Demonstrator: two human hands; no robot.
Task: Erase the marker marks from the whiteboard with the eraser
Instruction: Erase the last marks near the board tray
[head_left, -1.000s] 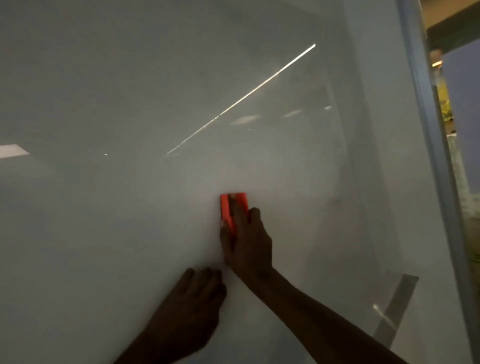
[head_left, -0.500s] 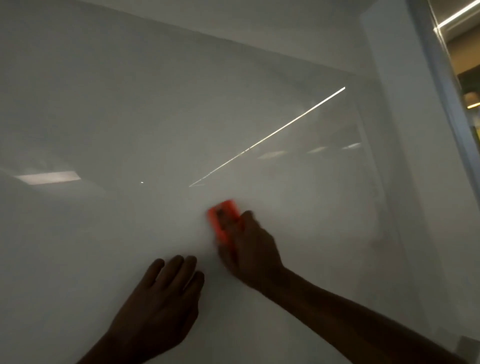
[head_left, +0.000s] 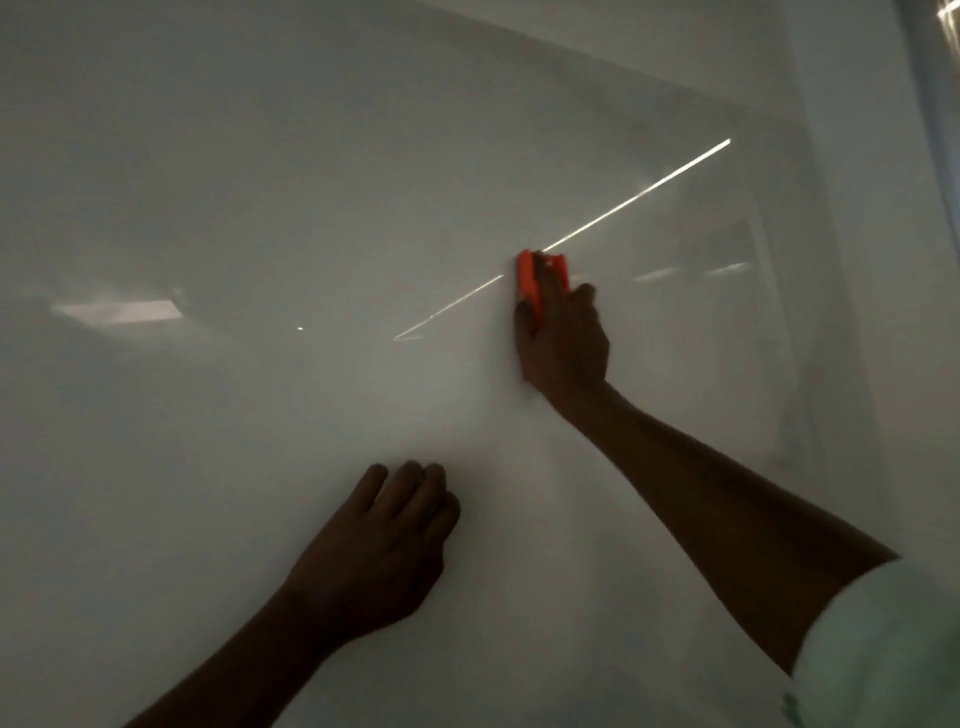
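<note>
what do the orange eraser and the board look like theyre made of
Eraser: likely moulded plastic, judging by its bright, even orange shell; the wiping pad is hidden. Whiteboard: smooth, glossy white panel, since it mirrors ceiling lights; the base material cannot be told.

Whiteboard: I see a glossy, flat white-grey whiteboard (head_left: 260, 156), plain, with no pattern or marker colour I can make out.
Eraser: a small block-shaped bright orange-red eraser (head_left: 529, 286), the only strong colour on the whiteboard, solid with no print I can tell.
Reflection: a thin bright white streak (head_left: 639, 195) slanting across the whiteboard, up and right of the eraser.
Sleeve: a pale mint-white short fabric sleeve (head_left: 883, 649), plain, at the whiteboard's lower right.
</note>
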